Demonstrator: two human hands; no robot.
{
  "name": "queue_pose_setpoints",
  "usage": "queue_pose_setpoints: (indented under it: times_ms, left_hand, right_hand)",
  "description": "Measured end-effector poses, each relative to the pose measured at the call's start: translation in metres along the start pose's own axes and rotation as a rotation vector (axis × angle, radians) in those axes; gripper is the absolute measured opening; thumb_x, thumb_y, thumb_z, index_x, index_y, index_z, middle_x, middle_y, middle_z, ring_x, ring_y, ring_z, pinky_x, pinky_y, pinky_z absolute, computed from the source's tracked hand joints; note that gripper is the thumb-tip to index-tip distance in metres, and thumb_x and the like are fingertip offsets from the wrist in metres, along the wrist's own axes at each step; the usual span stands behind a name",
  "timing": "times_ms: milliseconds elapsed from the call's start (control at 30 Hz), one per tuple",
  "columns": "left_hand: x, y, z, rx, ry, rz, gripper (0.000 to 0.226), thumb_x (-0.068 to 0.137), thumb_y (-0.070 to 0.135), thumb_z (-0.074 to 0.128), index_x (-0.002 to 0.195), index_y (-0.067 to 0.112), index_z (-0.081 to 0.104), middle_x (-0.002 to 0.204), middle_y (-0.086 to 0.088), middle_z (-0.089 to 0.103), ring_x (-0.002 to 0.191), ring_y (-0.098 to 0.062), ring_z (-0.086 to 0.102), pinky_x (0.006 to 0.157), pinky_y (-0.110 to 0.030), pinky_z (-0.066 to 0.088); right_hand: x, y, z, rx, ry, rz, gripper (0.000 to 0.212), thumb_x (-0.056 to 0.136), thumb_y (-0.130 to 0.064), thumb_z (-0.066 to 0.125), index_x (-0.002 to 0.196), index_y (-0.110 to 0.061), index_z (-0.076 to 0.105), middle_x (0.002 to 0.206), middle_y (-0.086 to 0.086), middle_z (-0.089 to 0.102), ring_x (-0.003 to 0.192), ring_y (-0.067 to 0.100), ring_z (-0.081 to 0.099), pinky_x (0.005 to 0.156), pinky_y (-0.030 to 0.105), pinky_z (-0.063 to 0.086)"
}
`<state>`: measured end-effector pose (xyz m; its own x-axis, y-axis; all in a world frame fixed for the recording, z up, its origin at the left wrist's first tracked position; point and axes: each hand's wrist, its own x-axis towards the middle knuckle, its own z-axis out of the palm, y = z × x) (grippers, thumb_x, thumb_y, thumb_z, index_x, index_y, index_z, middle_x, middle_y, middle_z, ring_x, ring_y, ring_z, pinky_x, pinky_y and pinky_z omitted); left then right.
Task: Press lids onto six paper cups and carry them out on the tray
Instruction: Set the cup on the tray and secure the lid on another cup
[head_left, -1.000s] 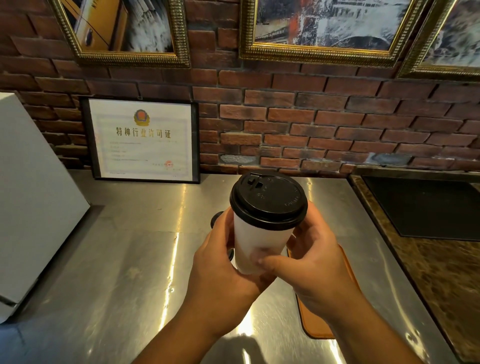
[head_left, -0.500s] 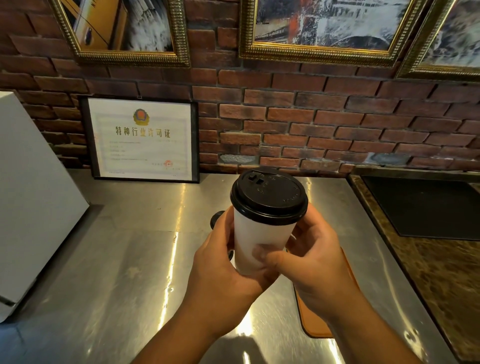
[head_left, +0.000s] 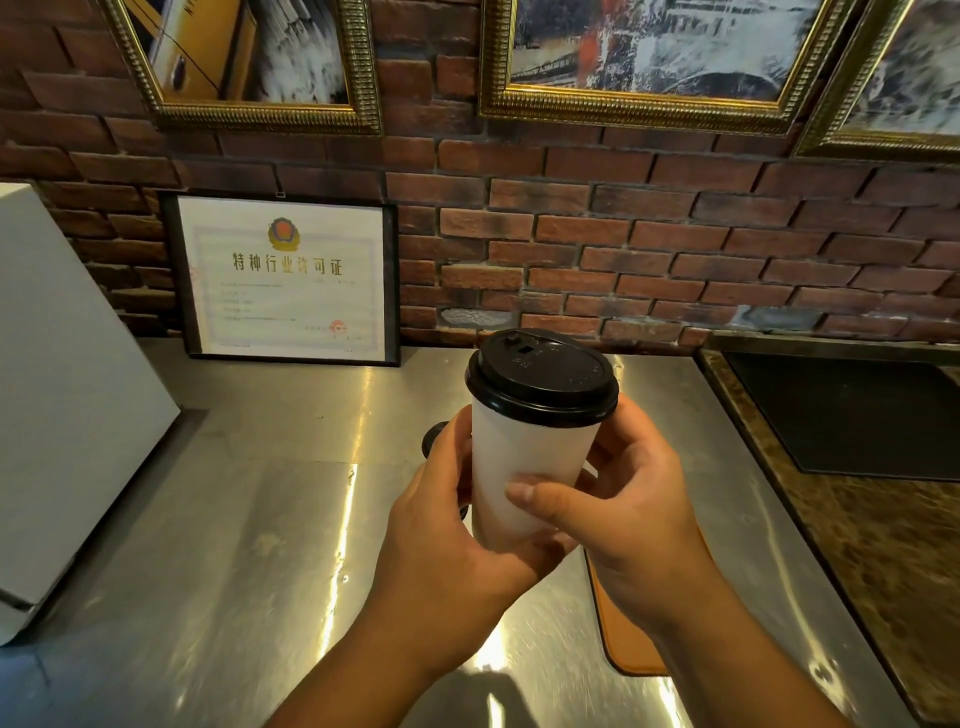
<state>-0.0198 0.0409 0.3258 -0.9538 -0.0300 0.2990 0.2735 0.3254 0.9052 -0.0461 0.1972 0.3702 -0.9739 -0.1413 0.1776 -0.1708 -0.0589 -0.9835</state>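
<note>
Our left grip (head_left: 447, 525) and right grip (head_left: 639, 499) both curl round the lower half of a white paper cup (head_left: 524, 462), holding it upright above the brushed steel desk (head_left: 234, 545). A round black plastic lid (head_left: 543, 379) sits on the cup's rim. Below the right wrist lies a corner of a flat orange-brown tray (head_left: 623, 644). Just behind the left fingers a dark round thing (head_left: 432, 439) peeks out, too hidden to name. Farther back, a black-framed certificate (head_left: 288, 280) stands against the red brick wall (head_left: 623, 234).

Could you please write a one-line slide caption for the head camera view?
Left hand and right hand grip a white paper cup, black lid on, above the steel counter near the orange tray.
</note>
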Motion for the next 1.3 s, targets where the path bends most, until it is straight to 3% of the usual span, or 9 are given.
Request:
queue_pose_setpoints:
  times_ms: [167,300,433,567,733,1033,1200,1300]
  left_hand:
    - [-0.0006,0.0005,0.0002,-0.013,0.009,-0.004,0.096,0.062,0.066,0.089,0.144,0.066,0.040,0.135,0.033,0.061,0.124,0.008,0.061,0.080,-0.007,0.055]
    - [-0.0008,0.0012,-0.0006,-0.027,0.022,-0.004,0.096,0.060,0.080,0.087,0.143,0.068,0.039,0.133,0.036,0.060,0.123,0.011,0.059,0.077,-0.001,0.050]
    - [-0.0015,-0.0009,-0.0001,-0.019,-0.003,-0.004,0.099,0.061,0.065,0.091,0.142,0.072,0.035,0.132,0.037,0.059,0.121,0.013,0.058,0.073,-0.002,0.051]
    - [-0.0012,0.0015,-0.0018,-0.034,-0.006,-0.013,0.099,0.056,0.087,0.084,0.141,0.073,0.035,0.132,0.037,0.060,0.121,0.013,0.058,0.074,-0.002,0.051]
    - [-0.0012,0.0019,-0.0022,-0.017,-0.022,0.009,0.095,0.063,0.059,0.093,0.141,0.070,0.039,0.131,0.032,0.063,0.119,0.008,0.063,0.075,-0.008,0.056]
    - [-0.0027,0.0064,-0.0018,-0.012,0.018,0.013,0.097,0.060,0.067,0.089,0.142,0.070,0.036,0.132,0.035,0.060,0.121,0.011,0.060,0.075,-0.003,0.052]
    - [-0.0036,0.0079,-0.0032,-0.024,-0.019,0.013,0.100,0.062,0.059,0.094,0.145,0.067,0.037,0.133,0.028,0.062,0.118,0.000,0.066,0.079,-0.018,0.063]
    - [-0.0045,0.0089,-0.0021,-0.017,-0.003,0.021,0.104,0.061,0.057,0.094,0.146,0.069,0.034,0.134,0.030,0.061,0.118,0.002,0.065,0.076,-0.013,0.060]
  right_hand:
    - [-0.0010,-0.0024,0.0019,0.026,-0.012,0.009,0.088,0.052,-0.039,0.094,0.133,-0.041,0.060,0.126,-0.011,0.073,0.118,0.014,0.071,0.085,0.033,0.066]
    - [-0.0027,-0.0033,0.0002,-0.006,-0.042,0.014,0.083,0.057,-0.040,0.092,0.133,-0.038,0.061,0.124,-0.011,0.074,0.119,0.016,0.071,0.091,0.039,0.066]
    - [-0.0025,-0.0024,-0.0002,-0.014,-0.008,0.000,0.084,0.055,-0.039,0.094,0.133,-0.038,0.062,0.124,-0.009,0.075,0.117,0.016,0.072,0.088,0.039,0.066]
    - [-0.0027,-0.0010,0.0010,0.001,0.000,0.002,0.086,0.056,-0.043,0.094,0.135,-0.039,0.061,0.126,-0.010,0.073,0.118,0.016,0.072,0.087,0.037,0.066]
    - [-0.0030,-0.0033,-0.0009,0.026,-0.059,0.020,0.080,0.065,-0.037,0.091,0.139,-0.029,0.060,0.128,-0.003,0.074,0.120,0.023,0.071,0.087,0.034,0.065]
    - [-0.0031,-0.0025,0.0009,0.013,-0.053,0.021,0.084,0.062,-0.043,0.092,0.138,-0.038,0.058,0.127,-0.010,0.072,0.120,0.016,0.071,0.086,0.034,0.065]
    - [-0.0027,-0.0023,0.0005,0.017,-0.032,0.023,0.085,0.063,-0.043,0.091,0.141,-0.031,0.058,0.128,-0.006,0.073,0.121,0.019,0.071,0.089,0.036,0.065]
    - [-0.0033,-0.0008,0.0000,0.019,-0.009,0.025,0.090,0.059,-0.045,0.093,0.141,-0.033,0.058,0.128,-0.007,0.073,0.121,0.019,0.071,0.091,0.039,0.066]
